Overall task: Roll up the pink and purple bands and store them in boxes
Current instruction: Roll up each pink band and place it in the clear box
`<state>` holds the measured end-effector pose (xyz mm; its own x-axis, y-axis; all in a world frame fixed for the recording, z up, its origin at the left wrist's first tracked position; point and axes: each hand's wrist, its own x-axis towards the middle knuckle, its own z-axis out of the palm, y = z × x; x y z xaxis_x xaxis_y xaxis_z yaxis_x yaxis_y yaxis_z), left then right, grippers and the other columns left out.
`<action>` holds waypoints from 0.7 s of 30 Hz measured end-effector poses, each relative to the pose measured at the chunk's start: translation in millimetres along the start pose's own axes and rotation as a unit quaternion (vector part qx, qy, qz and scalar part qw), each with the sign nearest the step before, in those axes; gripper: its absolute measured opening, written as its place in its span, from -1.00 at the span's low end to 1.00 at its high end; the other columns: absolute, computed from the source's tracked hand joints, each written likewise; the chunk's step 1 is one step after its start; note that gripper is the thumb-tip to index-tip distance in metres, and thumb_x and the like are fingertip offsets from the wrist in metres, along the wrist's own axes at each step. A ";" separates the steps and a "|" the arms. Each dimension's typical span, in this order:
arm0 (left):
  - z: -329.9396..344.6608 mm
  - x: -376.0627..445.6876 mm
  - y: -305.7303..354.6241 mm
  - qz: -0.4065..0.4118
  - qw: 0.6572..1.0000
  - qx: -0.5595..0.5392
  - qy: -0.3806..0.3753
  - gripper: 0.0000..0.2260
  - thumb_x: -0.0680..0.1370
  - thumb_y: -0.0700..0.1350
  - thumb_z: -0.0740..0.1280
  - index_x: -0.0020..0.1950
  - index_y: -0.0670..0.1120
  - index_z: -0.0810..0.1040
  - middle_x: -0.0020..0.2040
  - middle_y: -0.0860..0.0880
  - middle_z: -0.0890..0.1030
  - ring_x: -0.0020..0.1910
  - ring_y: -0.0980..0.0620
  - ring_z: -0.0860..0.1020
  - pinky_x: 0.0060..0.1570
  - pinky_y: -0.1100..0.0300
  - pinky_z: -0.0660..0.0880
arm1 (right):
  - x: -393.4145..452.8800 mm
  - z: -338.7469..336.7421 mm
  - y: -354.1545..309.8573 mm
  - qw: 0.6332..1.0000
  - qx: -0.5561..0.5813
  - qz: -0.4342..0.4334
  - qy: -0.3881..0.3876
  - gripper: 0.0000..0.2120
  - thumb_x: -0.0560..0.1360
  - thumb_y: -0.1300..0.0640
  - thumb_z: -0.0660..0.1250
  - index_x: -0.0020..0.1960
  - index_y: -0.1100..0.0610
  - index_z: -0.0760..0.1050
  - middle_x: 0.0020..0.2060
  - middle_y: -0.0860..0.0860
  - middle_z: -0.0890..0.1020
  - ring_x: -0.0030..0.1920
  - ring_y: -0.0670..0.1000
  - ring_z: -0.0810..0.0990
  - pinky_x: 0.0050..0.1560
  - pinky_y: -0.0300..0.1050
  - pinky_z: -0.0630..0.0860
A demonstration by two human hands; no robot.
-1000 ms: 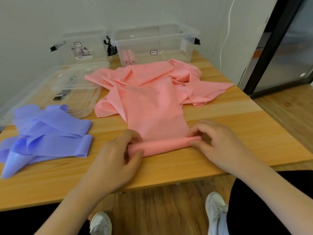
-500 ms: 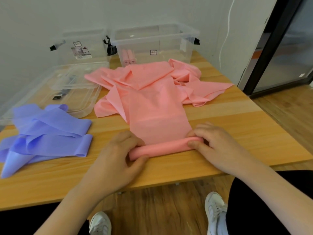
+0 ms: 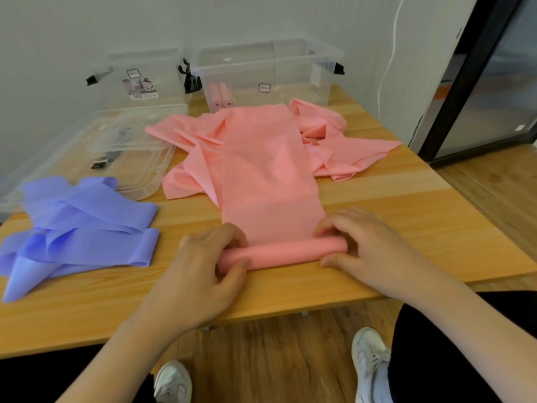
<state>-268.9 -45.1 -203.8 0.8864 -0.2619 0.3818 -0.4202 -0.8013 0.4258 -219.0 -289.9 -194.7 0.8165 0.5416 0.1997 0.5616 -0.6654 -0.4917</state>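
A long pink band (image 3: 267,175) lies flat down the middle of the wooden table, its near end wound into a tight roll (image 3: 284,253). My left hand (image 3: 203,271) grips the roll's left end and my right hand (image 3: 366,245) grips its right end. More crumpled pink bands (image 3: 337,146) lie behind. Purple bands (image 3: 84,228) are heaped at the left. A clear box (image 3: 267,68) at the back holds two rolled pink bands (image 3: 222,96). A second clear box (image 3: 139,77) stands to its left.
Clear lids (image 3: 122,152) lie on the table (image 3: 421,228) at the left, behind the purple heap. The table's near edge runs just below my hands. A dark door frame (image 3: 476,82) stands at the right. My shoes show on the wooden floor below.
The roll has grown thicker and the flat strip has straightened and been drawn toward me, its far end pulled out of the pile. Both hands stay at the roll's ends.
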 end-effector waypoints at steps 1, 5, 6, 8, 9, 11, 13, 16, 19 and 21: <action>0.8 0.1 -1.2 0.007 1.000 0.010 -0.008 -0.82 0.38 0.07 0.22 -0.08 0.05 0.46 -0.20 0.19 0.48 -0.19 0.27 0.39 -0.12 0.31 0.33 | 0.5 0.7 0.5 1.000 0.000 -0.004 0.012 -0.83 0.38 0.01 0.40 -0.08 -0.12 0.45 -0.18 -0.33 0.44 -0.01 -0.32 0.34 0.04 -0.19 0.24; 0.3 2.8 -2.4 0.017 0.999 0.006 -0.034 -0.81 0.40 0.06 0.24 -0.08 0.03 0.53 -0.17 0.20 0.49 -0.17 0.29 0.41 -0.12 0.29 0.37 | -0.2 0.7 0.3 1.000 0.013 0.004 0.025 -0.88 0.47 0.02 0.31 -0.02 -0.05 0.57 -0.15 -0.30 0.45 0.02 -0.25 0.34 0.10 -0.17 0.24; -0.8 3.3 -1.2 0.018 0.999 -0.003 -0.035 -0.80 0.41 0.05 0.22 -0.08 0.01 0.54 -0.20 0.21 0.50 -0.20 0.29 0.43 -0.13 0.41 0.34 | -0.2 0.5 0.6 1.000 0.005 0.004 0.016 -0.80 0.44 -0.02 0.34 0.06 -0.05 0.57 -0.09 -0.30 0.41 0.04 -0.26 0.31 0.16 -0.19 0.21; -2.8 2.9 1.8 0.001 0.999 -0.022 -0.028 -0.78 0.41 0.05 0.18 -0.05 0.02 0.52 -0.23 0.24 0.51 -0.20 0.28 0.45 -0.17 0.52 0.30 | -0.1 -0.4 -1.0 1.000 -0.004 0.000 -0.001 -0.65 0.36 -0.04 0.42 0.14 -0.11 0.50 -0.06 -0.33 0.37 0.03 -0.32 0.26 0.16 -0.25 0.15; -3.3 2.4 2.3 -0.010 0.999 -0.031 -0.023 -0.78 0.41 0.05 0.16 -0.04 0.04 0.50 -0.23 0.25 0.51 -0.20 0.27 0.45 -0.18 0.53 0.28 | 0.0 -0.7 -2.1 1.000 -0.003 0.000 0.000 -0.67 0.35 -0.02 0.44 0.09 -0.17 0.47 -0.08 -0.36 0.38 0.00 -0.33 0.29 0.11 -0.29 0.16; -2.7 1.0 1.1 -0.008 0.999 -0.033 -0.022 -0.81 0.41 0.06 0.16 -0.03 0.08 0.46 -0.18 0.26 0.49 -0.17 0.30 0.44 -0.16 0.52 0.27 | -0.4 -2.2 -3.1 1.000 0.003 0.015 0.020 -0.74 0.38 0.03 0.41 -0.11 -0.23 0.36 -0.14 -0.34 0.43 -0.02 -0.29 0.36 -0.01 -0.36 0.20; -1.2 0.8 -0.3 0.013 0.999 -0.020 -0.036 -0.83 0.40 0.07 0.22 -0.03 0.09 0.44 -0.13 0.24 0.47 -0.11 0.30 0.42 -0.10 0.48 0.28 | -1.0 -2.1 -1.7 0.999 0.014 0.033 0.032 -0.81 0.42 0.01 0.35 -0.19 -0.22 0.35 -0.17 -0.28 0.47 -0.07 -0.20 0.40 -0.07 -0.37 0.24; 0.3 2.2 -1.0 0.021 0.999 -0.025 -0.036 -0.84 0.41 0.04 0.24 -0.07 0.04 0.50 -0.16 0.21 0.48 -0.14 0.29 0.43 -0.13 0.48 0.30 | -0.5 -1.9 0.0 0.999 0.020 0.032 0.028 -0.92 0.43 -0.02 0.32 -0.14 -0.20 0.45 -0.16 -0.26 0.46 -0.04 -0.16 0.40 -0.02 -0.27 0.28; 0.7 2.2 -0.4 0.007 0.999 -0.047 -0.027 -0.79 0.46 0.02 0.16 -0.03 0.02 0.54 -0.15 0.24 0.51 -0.13 0.36 0.45 -0.14 0.56 0.28 | -0.4 -1.4 0.0 1.000 0.022 0.017 -0.001 -0.76 0.34 -0.03 0.43 0.00 -0.07 0.57 -0.07 -0.27 0.45 0.05 -0.24 0.37 0.09 -0.33 0.26; 2.4 0.0 0.2 -0.015 0.997 -0.068 -0.023 -0.75 0.49 0.02 0.09 0.10 0.12 0.46 -0.01 0.29 0.49 0.00 0.42 0.42 -0.03 0.59 0.25 | -0.8 0.0 -1.0 0.999 0.031 0.025 -0.001 -0.73 0.35 0.06 0.45 0.05 -0.04 0.58 -0.07 -0.24 0.48 0.03 -0.25 0.40 0.03 -0.43 0.27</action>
<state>-268.5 -46.6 -205.7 0.9057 -0.2665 0.3298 -0.4131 -0.7298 0.5448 -220.2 -289.7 -194.3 0.8427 0.5097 0.1732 0.5116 -0.6580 -0.5526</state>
